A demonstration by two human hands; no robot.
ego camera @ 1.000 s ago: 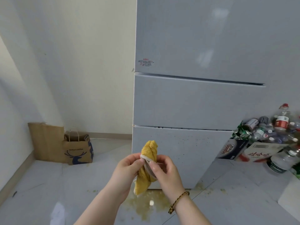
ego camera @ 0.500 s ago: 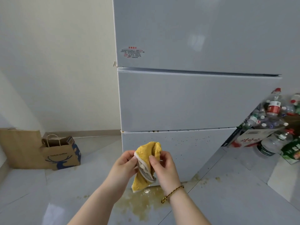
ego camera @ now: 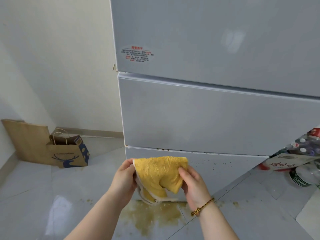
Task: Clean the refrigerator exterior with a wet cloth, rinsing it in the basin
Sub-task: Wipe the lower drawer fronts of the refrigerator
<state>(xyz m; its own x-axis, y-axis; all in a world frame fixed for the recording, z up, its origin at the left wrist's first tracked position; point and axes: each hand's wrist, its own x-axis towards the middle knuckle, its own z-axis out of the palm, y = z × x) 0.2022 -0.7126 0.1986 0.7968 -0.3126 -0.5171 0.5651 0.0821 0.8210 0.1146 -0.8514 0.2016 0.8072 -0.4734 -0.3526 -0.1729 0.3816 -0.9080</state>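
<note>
You're holding the yellow cloth [ego camera: 159, 172] spread before the bottom drawer [ego camera: 221, 172] of the refrigerator [ego camera: 207, 118], left hand [ego camera: 124, 179] and right hand [ego camera: 194, 186] each pinching an upper corner; the cloth is hiding most of your left fingers.

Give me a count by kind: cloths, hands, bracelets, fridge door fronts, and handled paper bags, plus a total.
Yellow cloth: 1
Hands: 2, left hand and right hand
Bracelet: 1
Refrigerator door fronts: 3
Handled paper bag: 1
Total: 8
</note>
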